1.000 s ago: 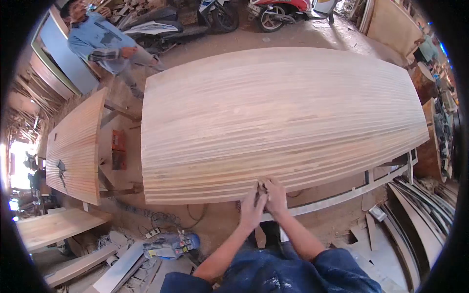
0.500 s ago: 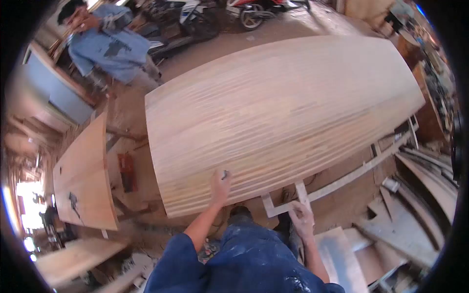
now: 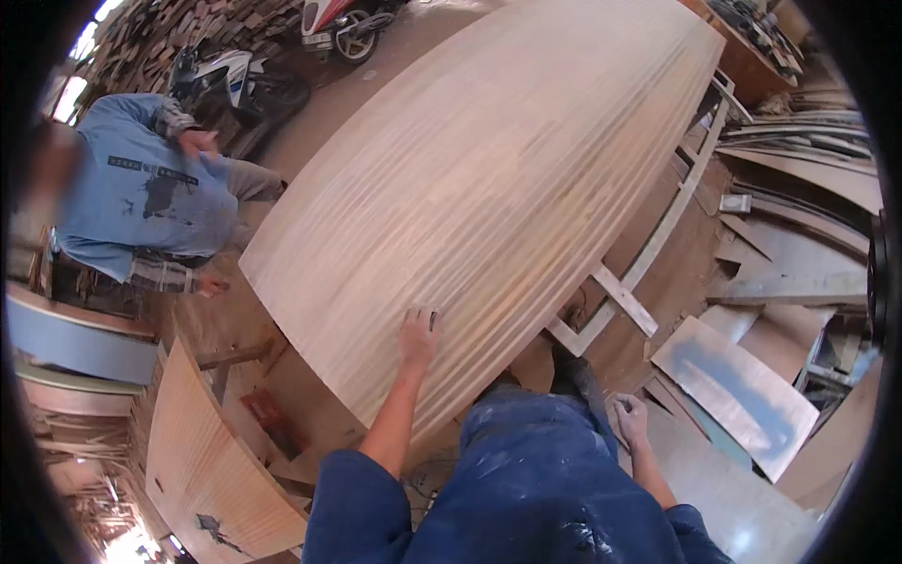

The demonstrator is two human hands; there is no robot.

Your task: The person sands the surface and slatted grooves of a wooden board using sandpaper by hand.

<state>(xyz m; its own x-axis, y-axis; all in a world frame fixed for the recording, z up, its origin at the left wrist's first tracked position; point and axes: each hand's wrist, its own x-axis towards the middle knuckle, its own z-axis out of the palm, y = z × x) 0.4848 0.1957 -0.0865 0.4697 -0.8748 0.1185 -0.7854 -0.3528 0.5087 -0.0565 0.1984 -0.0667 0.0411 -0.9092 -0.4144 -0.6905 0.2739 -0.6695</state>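
The large ribbed wooden panel [image 3: 470, 188] lies before me, its surface pale with dust. My left hand [image 3: 418, 340] rests on its near part, fingers bent round a small dark thing [image 3: 433, 321] too small to name. My right hand [image 3: 631, 419], whitened with dust, hangs beside my right leg, off the panel. Its fingers are loosely curled and a little apart, with nothing visible in them.
A light frame [image 3: 625, 301] sticks out under the panel's right edge. A person in a blue shirt [image 3: 155, 188] stands at the left. Below them is another wooden panel [image 3: 202, 451]. A blue-stained board [image 3: 738, 390] and offcuts lie right; motorbikes [image 3: 235, 80] stand behind.
The view has turned, and the panel appears more slanted. My left hand stays on it. My right hand has moved from beside the frame to beside my leg. The other person appears nearer.
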